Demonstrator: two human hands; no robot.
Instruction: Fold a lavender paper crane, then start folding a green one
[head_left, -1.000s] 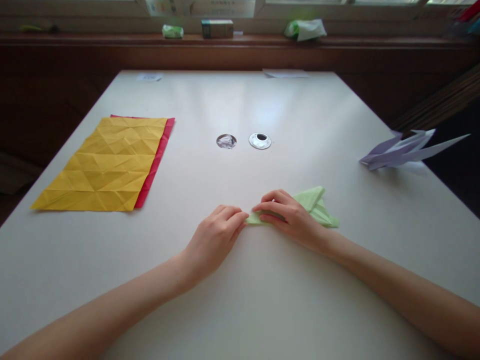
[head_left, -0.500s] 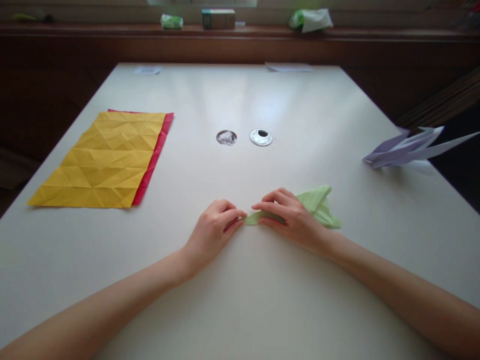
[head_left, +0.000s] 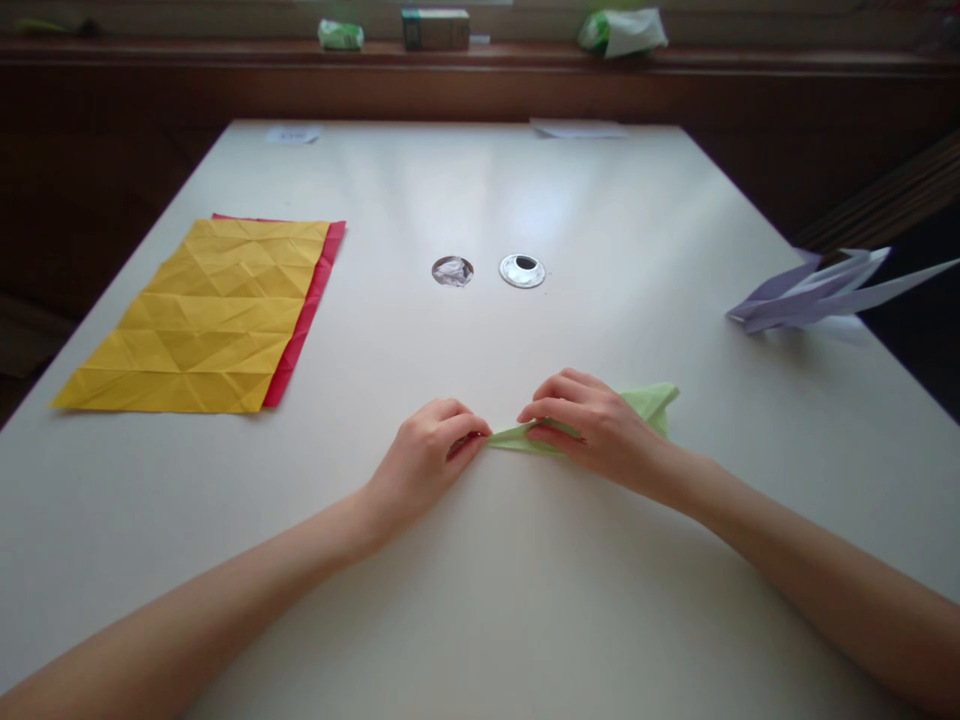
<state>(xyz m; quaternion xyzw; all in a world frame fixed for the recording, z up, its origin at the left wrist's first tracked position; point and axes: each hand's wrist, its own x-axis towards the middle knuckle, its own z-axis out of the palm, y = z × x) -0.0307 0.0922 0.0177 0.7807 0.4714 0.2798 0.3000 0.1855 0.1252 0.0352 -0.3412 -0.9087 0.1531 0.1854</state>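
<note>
Green folded paper (head_left: 651, 402) lies flat near the front middle of the white table (head_left: 525, 600), pinned under both hands. The left hand (head_left: 426, 458) pinches its pointed tip between thumb and fingertips; the right hand (head_left: 596, 428) presses closed fingers along the fold. Yellow creased sheet (head_left: 202, 320) over red paper (head_left: 311, 305) lies far left, a lilac paper model (head_left: 817, 290) far right.

Open desk (head_left: 525, 600) surface before and beside both forearms, and across the broad middle band toward the far edge, broken only by two round grommet holes (head_left: 487, 271) set flush. Left side taken up by flat yellow sheet (head_left: 202, 320) over red sheet (head_left: 311, 305); right edge blocked by raised lilac folded model (head_left: 810, 292). Narrow gap between left hand (head_left: 427, 455) and right hand (head_left: 600, 430) bridged by green folded paper (head_left: 517, 437).
</note>
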